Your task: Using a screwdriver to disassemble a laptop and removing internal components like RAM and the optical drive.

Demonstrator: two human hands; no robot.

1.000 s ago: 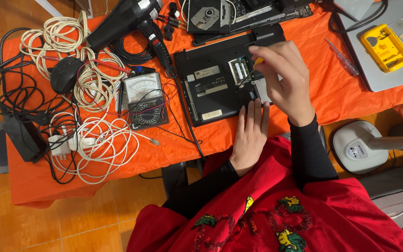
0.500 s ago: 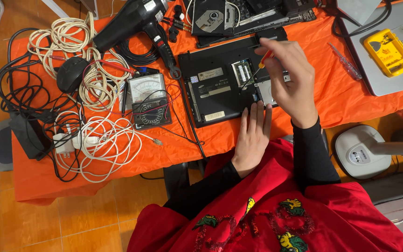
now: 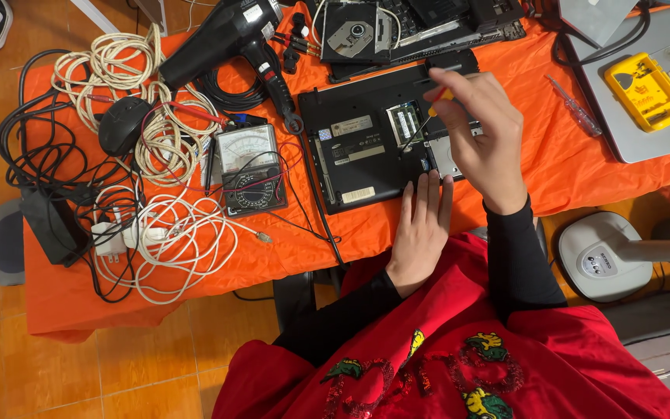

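Upturned black laptop (image 3: 366, 151): lies base-up at the middle of the orange tablecloth (image 3: 288, 248), near its front edge. Base bears two pale rectangular labels, one toward the middle, one by the near edge, and a small blue-and-white sticker at the left. An open bay shows a green memory strip; a silver drive plate sits at the right.

Right hand (image 3: 486, 140): above the laptop's right part, fingers pinched around a small screwdriver (image 3: 428, 120) with an orange-yellow handle, its thin shaft slanting down toward the open bay.

Left hand (image 3: 422, 229): flat, fingers together and extended, fingertips resting on the laptop's near edge; grasping nothing.

Analogue multimeter (image 3: 251, 167): left of the laptop, white dial face above, black lower panel, red and black leads trailing.

Black hair dryer (image 3: 230, 39): rear left, small white label on the barrel.

White cables (image 3: 172, 233): coiled at left front, with a black mouse (image 3: 122, 124) and black adapter (image 3: 52, 225) nearby.

Yellow parts box (image 3: 647, 91): rectangular, on a grey laptop lid (image 3: 661, 136) at far right.

Second screwdriver (image 3: 575, 116): clear handle, lies on the cloth between the two laptops.

Optical drive (image 3: 354, 31): rear, on dismantled black chassis parts.
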